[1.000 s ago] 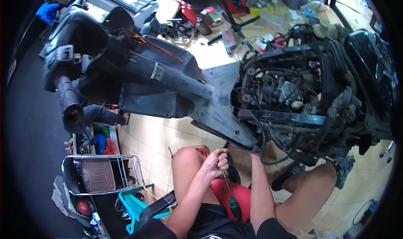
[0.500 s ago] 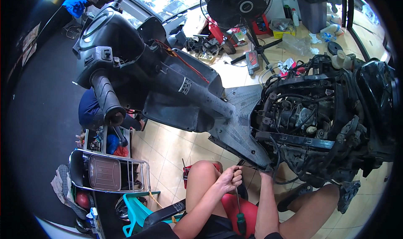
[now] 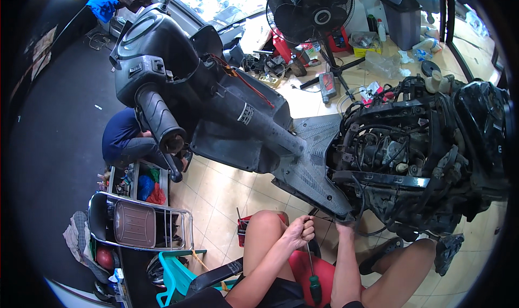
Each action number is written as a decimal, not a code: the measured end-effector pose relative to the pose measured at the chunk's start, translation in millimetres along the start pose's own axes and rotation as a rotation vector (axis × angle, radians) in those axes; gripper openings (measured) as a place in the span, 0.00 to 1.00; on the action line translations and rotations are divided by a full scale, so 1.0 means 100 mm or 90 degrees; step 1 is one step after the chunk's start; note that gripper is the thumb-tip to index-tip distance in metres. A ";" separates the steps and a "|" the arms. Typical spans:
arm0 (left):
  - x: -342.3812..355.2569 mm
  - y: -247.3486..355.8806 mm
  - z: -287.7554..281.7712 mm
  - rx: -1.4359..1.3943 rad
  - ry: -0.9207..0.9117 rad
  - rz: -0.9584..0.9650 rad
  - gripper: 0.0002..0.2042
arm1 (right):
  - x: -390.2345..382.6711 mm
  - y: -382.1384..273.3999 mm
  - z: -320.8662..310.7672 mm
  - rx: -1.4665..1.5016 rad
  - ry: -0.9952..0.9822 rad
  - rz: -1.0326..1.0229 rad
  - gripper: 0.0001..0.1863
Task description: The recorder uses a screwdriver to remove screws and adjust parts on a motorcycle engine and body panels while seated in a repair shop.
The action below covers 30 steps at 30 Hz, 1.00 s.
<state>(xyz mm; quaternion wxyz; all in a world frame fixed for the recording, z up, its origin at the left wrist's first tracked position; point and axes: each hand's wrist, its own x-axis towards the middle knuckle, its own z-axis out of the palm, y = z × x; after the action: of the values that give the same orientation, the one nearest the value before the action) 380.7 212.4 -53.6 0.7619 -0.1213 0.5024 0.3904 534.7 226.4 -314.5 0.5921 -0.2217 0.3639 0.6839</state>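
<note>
My left hand (image 3: 300, 232) is closed in front of my knees. It is wrapped round the thin shaft of a screwdriver (image 3: 314, 282), whose green-and-black handle hangs downward. A dark thin piece shows just above that fist, too small to name. My right hand (image 3: 344, 228) reaches up to the underside of the scooter's footboard (image 3: 319, 186); its fingers are hidden there. The black scooter (image 3: 238, 111) stands across my view, handlebar to the left. Its rear body is stripped, baring the engine and frame (image 3: 386, 151).
A red tray (image 3: 244, 231) with tools lies by my left knee. To the left are a folding chair (image 3: 135, 224), a teal plastic stool (image 3: 175, 278) and a crouching person (image 3: 121, 138) beside a parts drawer. A standing fan (image 3: 323, 17) rises beyond the scooter.
The scooter's handlebar and front have shifted right, showing more of the crouching person. My hands stay in nearly the same place, the left still round the screwdriver.
</note>
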 end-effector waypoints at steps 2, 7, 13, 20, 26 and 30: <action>0.04 -0.01 -0.08 -0.002 0.035 0.006 0.09 | -0.03 -0.02 -0.01 -0.013 -0.039 0.022 0.26; 0.49 -0.04 -0.28 -0.073 0.059 -0.016 0.13 | -0.11 -0.14 0.04 -0.071 -0.162 0.067 0.25; 1.19 -0.22 -0.56 -0.125 0.160 -0.170 0.15 | -0.30 -0.30 0.26 -0.079 -0.100 0.153 0.24; 1.38 -0.49 -0.55 0.047 0.028 -0.042 0.11 | -0.44 -0.25 0.23 -0.135 -0.167 0.131 0.23; 1.48 -0.77 -0.58 0.121 0.006 -0.009 0.08 | -0.67 -0.34 -0.30 -0.582 0.011 -0.006 0.21; 1.90 -0.91 -0.66 0.095 -0.008 -0.036 0.07 | -1.26 -0.22 -0.89 -0.827 0.071 0.065 0.22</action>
<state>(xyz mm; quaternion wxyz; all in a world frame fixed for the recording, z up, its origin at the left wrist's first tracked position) 437.7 204.2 -266.5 0.7826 -0.0756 0.5217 0.3312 569.4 77.6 -284.3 0.2847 -0.5521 -0.0834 0.7792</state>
